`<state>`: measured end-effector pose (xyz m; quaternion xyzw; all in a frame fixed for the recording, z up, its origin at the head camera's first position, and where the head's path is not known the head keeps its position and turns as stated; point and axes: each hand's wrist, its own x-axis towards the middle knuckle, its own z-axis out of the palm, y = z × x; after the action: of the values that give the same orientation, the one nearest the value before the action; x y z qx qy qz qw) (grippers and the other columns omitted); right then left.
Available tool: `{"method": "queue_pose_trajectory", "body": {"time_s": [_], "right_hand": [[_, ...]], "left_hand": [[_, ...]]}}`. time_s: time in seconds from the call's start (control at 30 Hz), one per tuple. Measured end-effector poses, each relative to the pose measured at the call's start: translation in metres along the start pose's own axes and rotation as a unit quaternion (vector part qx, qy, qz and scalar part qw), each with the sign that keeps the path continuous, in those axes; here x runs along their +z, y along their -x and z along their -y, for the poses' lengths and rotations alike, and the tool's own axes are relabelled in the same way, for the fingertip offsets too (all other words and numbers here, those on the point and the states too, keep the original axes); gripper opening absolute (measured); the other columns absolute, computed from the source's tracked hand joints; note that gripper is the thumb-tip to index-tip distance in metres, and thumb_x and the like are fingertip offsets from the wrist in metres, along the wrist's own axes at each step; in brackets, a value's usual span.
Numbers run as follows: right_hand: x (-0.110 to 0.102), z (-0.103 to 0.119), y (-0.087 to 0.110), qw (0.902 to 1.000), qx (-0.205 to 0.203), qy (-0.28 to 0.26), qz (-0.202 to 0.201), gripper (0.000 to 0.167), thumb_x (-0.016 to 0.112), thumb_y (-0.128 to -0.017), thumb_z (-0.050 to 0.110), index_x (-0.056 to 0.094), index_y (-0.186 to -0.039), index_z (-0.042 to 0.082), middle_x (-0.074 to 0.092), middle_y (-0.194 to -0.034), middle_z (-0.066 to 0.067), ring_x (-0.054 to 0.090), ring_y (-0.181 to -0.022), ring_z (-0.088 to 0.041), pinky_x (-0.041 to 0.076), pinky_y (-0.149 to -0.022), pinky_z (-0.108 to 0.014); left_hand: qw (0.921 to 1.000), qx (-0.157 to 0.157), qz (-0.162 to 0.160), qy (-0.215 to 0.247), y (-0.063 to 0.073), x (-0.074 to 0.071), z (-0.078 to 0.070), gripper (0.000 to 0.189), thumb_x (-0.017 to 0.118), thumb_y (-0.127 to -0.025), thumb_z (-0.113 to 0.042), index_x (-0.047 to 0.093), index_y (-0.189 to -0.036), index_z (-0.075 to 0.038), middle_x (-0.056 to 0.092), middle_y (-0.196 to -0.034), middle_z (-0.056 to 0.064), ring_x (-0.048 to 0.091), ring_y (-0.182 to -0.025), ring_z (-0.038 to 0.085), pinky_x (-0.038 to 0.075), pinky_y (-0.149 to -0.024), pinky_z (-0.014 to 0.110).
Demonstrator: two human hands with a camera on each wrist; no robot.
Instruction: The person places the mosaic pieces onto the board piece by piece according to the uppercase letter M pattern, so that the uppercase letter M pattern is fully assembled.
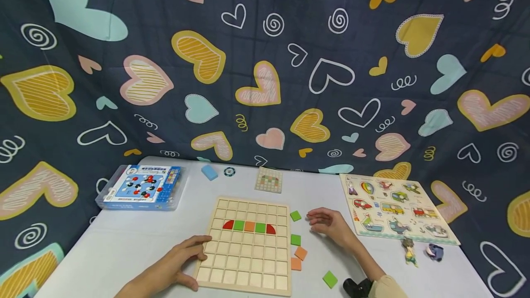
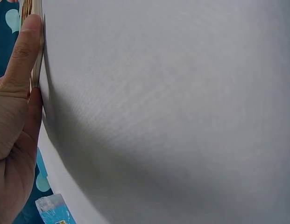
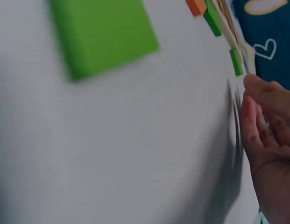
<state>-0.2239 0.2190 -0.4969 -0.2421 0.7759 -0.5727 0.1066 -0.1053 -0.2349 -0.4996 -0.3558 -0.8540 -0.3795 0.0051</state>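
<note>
A square wooden grid board (image 1: 232,261) lies in the middle of the table. One row in its upper half holds a red quarter-round piece at each end, with two green squares and an orange square (image 1: 250,226) between them. My left hand (image 1: 175,261) rests against the board's left edge, fingers and thumb extended along it; the left wrist view shows the thumb (image 2: 24,53) on that edge. To the right of the board my right hand (image 1: 331,228) hovers with loosely bent fingers and nothing in them, nearest a loose green square tile (image 1: 295,215).
Along the board's right side lie more tiles, one green (image 1: 296,240) and two orange (image 1: 296,264); another green tile (image 1: 330,279) sits nearer. Behind are a pattern card (image 1: 269,180) and blue block (image 1: 209,172). A boxed set (image 1: 142,187) stands left, a picture puzzle (image 1: 393,210) and small figures (image 1: 409,252) right.
</note>
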Motion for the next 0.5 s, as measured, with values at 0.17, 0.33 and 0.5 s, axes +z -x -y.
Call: {"method": "queue_pose_trajectory", "body": {"time_s": [0.17, 0.33, 0.5], "right_hand": [[0.000, -0.002, -0.023, 0.9991, 0.014, 0.030, 0.026, 0.038, 0.068, -0.084, -0.006, 0.057, -0.120, -0.010, 0.062, -0.117, -0.027, 0.065, -0.095, -0.028, 0.053, -0.078, -0.024], [-0.001, -0.001, -0.040, 0.9968, 0.020, 0.054, 0.055, 0.037, 0.070, -0.082, -0.006, 0.059, -0.117, -0.009, 0.064, -0.114, -0.025, 0.063, -0.084, -0.018, 0.051, -0.073, -0.020], [0.000, 0.000, -0.046, 0.9965, 0.007, 0.058, 0.060, 0.030, 0.070, -0.081, -0.007, 0.062, -0.110, -0.011, 0.066, -0.104, -0.023, 0.059, -0.077, -0.013, 0.050, -0.068, -0.020]], "left_hand": [[1.0000, 0.001, -0.001, -0.004, 0.000, 0.002, 0.000, 0.041, 0.075, -0.071, -0.040, 0.059, -0.103, -0.021, 0.048, -0.135, 0.023, 0.048, -0.121, 0.029, 0.037, -0.099, 0.018], [1.0000, -0.004, 0.003, -0.001, -0.001, 0.001, 0.000, 0.040, 0.075, -0.071, -0.040, 0.058, -0.103, -0.021, 0.047, -0.135, 0.022, 0.048, -0.120, 0.032, 0.038, -0.098, 0.019], [1.0000, -0.005, 0.005, -0.006, -0.002, 0.000, -0.001, 0.040, 0.075, -0.071, -0.041, 0.058, -0.103, -0.021, 0.048, -0.135, 0.021, 0.049, -0.120, 0.031, 0.039, -0.098, 0.020]]}}
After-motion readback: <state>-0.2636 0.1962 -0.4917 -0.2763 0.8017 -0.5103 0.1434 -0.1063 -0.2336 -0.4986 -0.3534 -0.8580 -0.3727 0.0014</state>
